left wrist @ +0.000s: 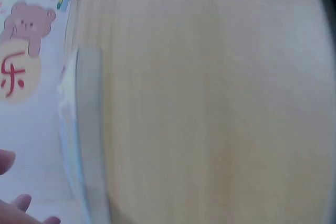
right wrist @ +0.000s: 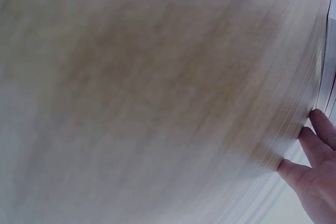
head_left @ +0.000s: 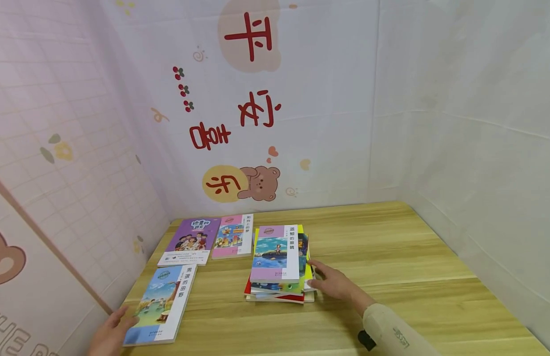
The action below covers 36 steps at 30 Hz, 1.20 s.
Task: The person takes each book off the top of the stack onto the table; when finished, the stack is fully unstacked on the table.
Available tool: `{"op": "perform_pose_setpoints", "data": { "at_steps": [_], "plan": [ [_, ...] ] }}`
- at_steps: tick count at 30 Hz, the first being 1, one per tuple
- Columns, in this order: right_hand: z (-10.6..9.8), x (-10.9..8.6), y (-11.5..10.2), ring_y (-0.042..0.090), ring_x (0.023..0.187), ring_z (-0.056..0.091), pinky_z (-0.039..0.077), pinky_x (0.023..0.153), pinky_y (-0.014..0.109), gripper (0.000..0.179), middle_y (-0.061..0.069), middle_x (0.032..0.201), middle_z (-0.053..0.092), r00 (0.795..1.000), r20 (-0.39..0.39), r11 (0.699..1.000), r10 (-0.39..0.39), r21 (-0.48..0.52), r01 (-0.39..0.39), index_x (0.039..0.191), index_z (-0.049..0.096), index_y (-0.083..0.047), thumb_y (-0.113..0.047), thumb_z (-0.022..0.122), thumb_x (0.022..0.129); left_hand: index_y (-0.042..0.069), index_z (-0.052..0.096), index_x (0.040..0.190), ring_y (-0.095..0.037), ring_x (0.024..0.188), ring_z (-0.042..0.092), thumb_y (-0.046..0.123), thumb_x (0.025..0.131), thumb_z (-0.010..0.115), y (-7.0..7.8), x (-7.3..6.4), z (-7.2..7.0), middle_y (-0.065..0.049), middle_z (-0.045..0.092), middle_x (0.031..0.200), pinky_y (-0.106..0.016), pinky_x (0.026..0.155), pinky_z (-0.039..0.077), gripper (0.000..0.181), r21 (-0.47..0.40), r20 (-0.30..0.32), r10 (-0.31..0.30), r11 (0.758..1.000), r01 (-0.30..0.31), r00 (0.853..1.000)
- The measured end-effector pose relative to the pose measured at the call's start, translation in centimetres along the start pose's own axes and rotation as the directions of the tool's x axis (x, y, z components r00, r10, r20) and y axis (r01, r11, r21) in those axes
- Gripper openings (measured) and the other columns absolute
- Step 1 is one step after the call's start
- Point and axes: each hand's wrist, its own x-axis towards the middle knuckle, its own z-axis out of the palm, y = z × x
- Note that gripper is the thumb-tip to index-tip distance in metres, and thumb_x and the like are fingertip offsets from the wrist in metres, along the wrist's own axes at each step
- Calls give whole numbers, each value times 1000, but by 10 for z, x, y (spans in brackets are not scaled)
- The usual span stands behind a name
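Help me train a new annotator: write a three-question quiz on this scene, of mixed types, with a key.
1. True or false: the blue-bordered book lies on top of the book stack.
2. In the head view, how many books lie left of that stack?
3. Which is nearest the stack? A) left grip B) right grip C) both equally

Key:
1. False; it lies flat on the table.
2. Three: the blue-bordered book, the purple book and the pink book.
3. B.

White fabric backdrop (head_left: 332,109) (red characters (head_left: 249,37), brown bear (head_left: 259,184) printed sideways), grid-patterned left wall (head_left: 39,64), plain right wall (head_left: 492,118), wood-grain tabletop (head_left: 390,267).
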Motion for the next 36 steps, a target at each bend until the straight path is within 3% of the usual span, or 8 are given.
{"op": "perform_pose_setpoints", "data": {
  "at_steps": [2,6,12,17,21,26,31,36],
  "plan": [
    [0,0,0,42,135,43,34,107,62,61,22,145,48,1000,-2,1000,-3,2,3,149,46,-18,-32,68,94,-8,13,153,-59,137,9,39,99,57,8,-2,5,-39,11,153,-68,108,20,85,37,-4,38,999,-38,999],
    [0,-1,-1,42,135,43,33,106,63,61,22,145,48,1000,0,1000,-2,1,2,149,46,-19,-32,68,94,-8,18,153,-54,141,13,25,98,60,25,-3,23,-36,17,154,-62,112,20,77,-89,-60,86,992,-91,994],
    [0,-1,-2,42,136,42,33,106,63,61,22,146,48,1000,7,1000,-16,-5,16,149,45,-18,-33,68,94,-6,16,155,-45,142,18,20,99,59,44,-5,38,-32,18,156,-61,114,20,75,-255,-3,121,960,-118,993],
    [0,-1,-3,41,136,42,33,107,63,62,21,146,47,1000,10,999,-27,-19,27,149,45,-17,-34,68,94,-4,20,155,-35,133,32,22,99,61,63,-6,49,-29,24,154,-53,112,29,74,-296,20,141,947,-129,990],
    [-1,-1,-4,41,136,42,33,107,63,62,21,147,47,1000,11,999,-24,-22,25,149,45,-17,-34,67,95,-3,27,154,-15,111,52,23,98,64,77,-7,58,-25,33,150,-41,103,44,72,-311,14,154,940,-142,988],
    [-3,-2,-6,42,135,42,33,107,63,62,22,146,47,1000,7,999,-22,-34,22,150,44,-15,-33,67,95,-2,31,152,2,92,55,23,97,66,96,-11,74,-17,44,141,-26,90,50,70,-350,25,208,918,-187,978],
    [-3,-2,-5,42,135,42,33,107,62,62,23,146,47,1000,8,999,-17,-48,18,150,44,-14,-33,66,95,0,32,152,-2,101,54,21,100,61,112,-14,91,-13,45,137,-22,88,50,64,-375,59,261,900,-221,964],
    [-2,-1,-3,41,136,42,32,108,62,62,22,147,47,1000,5,999,-7,-37,7,150,44,-16,-33,67,95,1,33,152,-25,125,47,22,101,59,125,-16,106,-18,41,142,-33,97,47,61,-382,73,291,891,-243,954]
  ]
}}
